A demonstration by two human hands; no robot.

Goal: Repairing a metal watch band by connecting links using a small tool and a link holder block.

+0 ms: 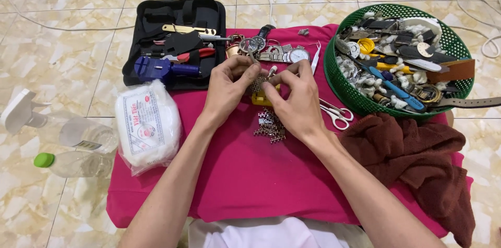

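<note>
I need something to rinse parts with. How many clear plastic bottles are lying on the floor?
2. A spray bottle with a white trigger lies left of the pink cloth; a green-capped bottle lies just below it. None seems hidden.

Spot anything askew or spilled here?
Yes. Two clear bottles lie tipped on the floor left of the pink cloth. Loose metal links sit scattered under the hands. No liquid spill visible.

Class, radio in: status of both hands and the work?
Left hand, right hand pinching metal watch band. Loose links on pink cloth. Nothing blocking.
</note>
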